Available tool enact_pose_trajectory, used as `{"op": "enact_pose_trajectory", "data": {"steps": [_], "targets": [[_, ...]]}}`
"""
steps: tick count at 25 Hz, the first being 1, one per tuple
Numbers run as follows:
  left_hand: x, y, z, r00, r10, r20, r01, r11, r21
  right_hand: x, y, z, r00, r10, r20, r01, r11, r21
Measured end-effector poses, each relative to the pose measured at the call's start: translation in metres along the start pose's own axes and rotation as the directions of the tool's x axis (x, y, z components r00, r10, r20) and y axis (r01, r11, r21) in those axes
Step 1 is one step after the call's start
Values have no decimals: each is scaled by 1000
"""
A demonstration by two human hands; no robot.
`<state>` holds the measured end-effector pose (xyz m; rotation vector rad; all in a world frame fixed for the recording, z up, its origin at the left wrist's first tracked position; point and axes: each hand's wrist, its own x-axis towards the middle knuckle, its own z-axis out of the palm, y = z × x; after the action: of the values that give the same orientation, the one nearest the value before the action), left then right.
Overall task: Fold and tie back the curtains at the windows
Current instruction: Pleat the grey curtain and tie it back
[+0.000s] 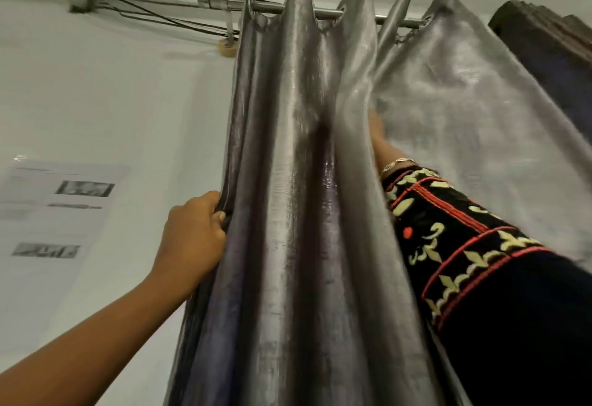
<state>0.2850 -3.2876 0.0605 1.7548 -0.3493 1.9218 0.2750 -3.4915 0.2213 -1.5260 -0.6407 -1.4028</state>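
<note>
Head view: the curtain [288, 149] hangs in folds from a rod [326, 14]. The left hand [195, 229] grips its left edge, fingers curled round it. The right hand [375, 130] reaches behind a fold, its fingers hidden; I cannot tell its grip.

We see a shiny silver-grey curtain [298, 149] hanging by its eyelets from a metal rod [326, 14]. Its left part is gathered into deep upright folds, while its right part spreads out flatter.
</note>
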Motion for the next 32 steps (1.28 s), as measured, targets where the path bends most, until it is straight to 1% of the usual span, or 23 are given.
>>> {"op": "enact_pose_trajectory", "data": {"steps": [2,3,4,5,7,8,10,12,14,16,17,18,20,21,22,23,24,25,26,28,30,32], "targets": [[2,-3,-8,1000,-8,2,8,1000,10,-9,-22,25,998,-46,51,45,999,20],[2,-4,-13,1000,-17,-1,17,1000,16,-12,-28,34,995,-79,67,79,997,-1],[3,-7,-17,1000,-28,-8,28,999,23,-15,-31,40,989,-127,79,132,989,-62],[3,-9,-21,999,-33,-18,33,999,30,-16,-32,42,986,-140,93,150,982,-116],[4,-11,-25,999,-24,-34,26,998,52,-13,-24,33,987,-121,106,139,973,-183],[4,-10,-26,999,-22,-31,24,998,61,-11,-18,24,986,-126,112,150,958,-244],[4,-6,-23,1000,-25,-17,26,998,64,-8,-4,2,981,-179,72,193,902,-386],[3,0,-18,1000,-24,-6,24,999,41,-6,9,-26,975,-218,-34,178,872,-456],[0,6,-11,1000,-20,-2,20,1000,10,-3,24,-57,956,-226,-187,102,854,-510],[-2,11,-3,1000,-21,-14,21,1000,-11,-1,37,-91,914,-253,-317,5,788,-615],[-3,13,0,999,-23,-22,22,1000,-14,-1,45,-107,890,-246,-383,-77,748,-660],[-4,14,3,999,-21,-34,21,1000,-17,-1,52,-123,866,-214,-452,-171,722,-670],[-5,16,7,999,-20,-50,18,999,-37,2,65,-153,835,-69,-545,-353,693,-629],[-5,16,8,998,-24,-50,21,999,-45,1,69,-165,840,17,-542,-402,690,-602],[-5,15,9,999,-28,-47,26,998,-50,0,72,-173,867,87,-492,-406,695,-594],[-4,14,9,998,-32,-45,29,998,-50,-2,71,-174,902,122,-414,-371,708,-600],[-4,12,9,998,-32,-45,30,999,-44,-4,68,-170,927,112,-357,-324,718,-616],[-4,11,9,998,-31,-45,30,999,-38,-5,62,-162,940,62,-336,-274,722,-635],[-4,10,8,998,-28,-48,27,999,-33,-4,56,-150,945,1,-326,-224,728,-648],[-3,8,5,998,-22,-52,20,999,-25,-5,43,-116,959,-77,-272,-123,753,-646],[-1,1,0,999,-8,-47,8,1000,-4,-8,28,-79,977,-112,-183,-29,777,-628],[2,-9,-8,999,8,-34,-7,1000,13,-11,11,-49,988,-95,-120,6,810,-586]]}}
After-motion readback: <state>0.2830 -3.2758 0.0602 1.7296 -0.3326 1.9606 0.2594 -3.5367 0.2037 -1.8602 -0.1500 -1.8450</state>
